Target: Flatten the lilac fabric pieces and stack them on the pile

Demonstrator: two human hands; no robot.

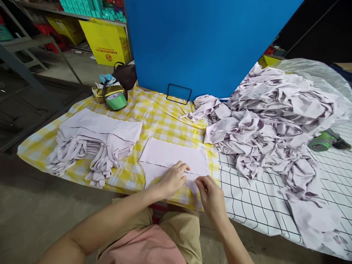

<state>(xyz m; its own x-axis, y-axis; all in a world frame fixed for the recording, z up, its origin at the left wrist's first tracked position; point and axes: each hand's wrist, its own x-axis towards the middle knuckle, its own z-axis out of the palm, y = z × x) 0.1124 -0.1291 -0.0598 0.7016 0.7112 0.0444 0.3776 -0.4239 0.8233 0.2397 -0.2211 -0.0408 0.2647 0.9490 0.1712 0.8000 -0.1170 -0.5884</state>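
Note:
A pale lilac strappy top [176, 156] lies flat in front of me, with a seam across it and a narrow strap hanging at the table's near edge. My left hand [173, 179] rests on its lower middle, fingers bent and closed on the cloth near the seam. Just to the right, my right hand [211, 194] pinches the top's lower right part between thumb and forefinger. What lies under the fingertips is partly hidden. To the left sits a neat stack of matching tops [99, 126], their straps gathered toward me.
A big heap of crumpled lilac tops [275, 110] covers the right side. A blue board [189, 44] stands behind the yellow checked cloth [162, 117], with a black wire frame [179, 93] before it. Green tape [117, 101] lies back left; a green-and-black tool [321, 141] lies right.

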